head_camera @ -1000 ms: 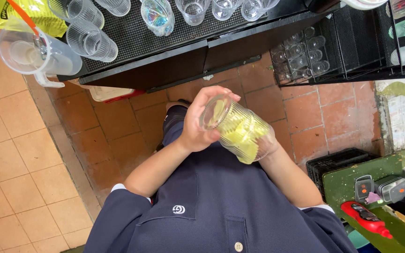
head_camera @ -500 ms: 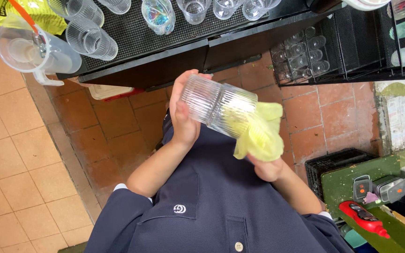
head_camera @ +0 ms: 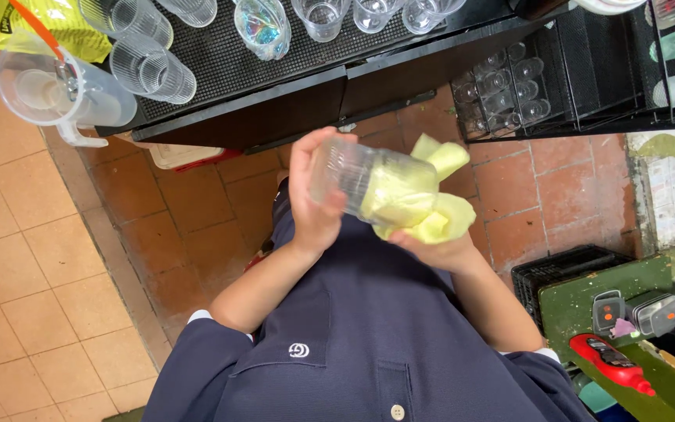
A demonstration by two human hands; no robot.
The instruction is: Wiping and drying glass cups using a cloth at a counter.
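Since a second ago the ribbed clear glass [head_camera: 345, 176] has swung base-outward, left hand [head_camera: 314, 199] closed around it. Right hand [head_camera: 435, 246] grips the yellow cloth [head_camera: 412, 195], now stuffed inside; interior wiping appears underway.

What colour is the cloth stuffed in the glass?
Pale yellow cloth, seen in the head view, pushed into the clear glass.

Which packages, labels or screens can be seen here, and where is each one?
Crinkled yellow plastic bag with dark print: top left, on the black counter behind the clear plastic jug.
Small white round logo: on the dark blue shirt, bottom centre.
Dark hand-held device with orange label: right, on the green surface.
No lit screen is visible.
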